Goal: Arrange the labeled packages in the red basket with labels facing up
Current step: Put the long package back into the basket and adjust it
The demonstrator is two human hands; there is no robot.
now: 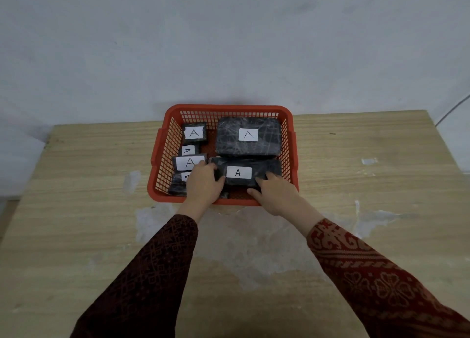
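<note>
Both hands (203, 182) gripping long package (248, 172), basket (223, 109) crowded

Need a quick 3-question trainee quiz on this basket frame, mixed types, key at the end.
1. True or false: the long package held by both hands lies on the table outside the red basket.
2. Which letter is on the label of the large package at the basket's far right?
3. Multiple choice: the left hand partly covers (a) the basket's far wall, (b) a label on a package at the near left, (c) the large package.

Key: 1 false; 2 A; 3 b. The right hand has its grip on the long package's other end.
</note>
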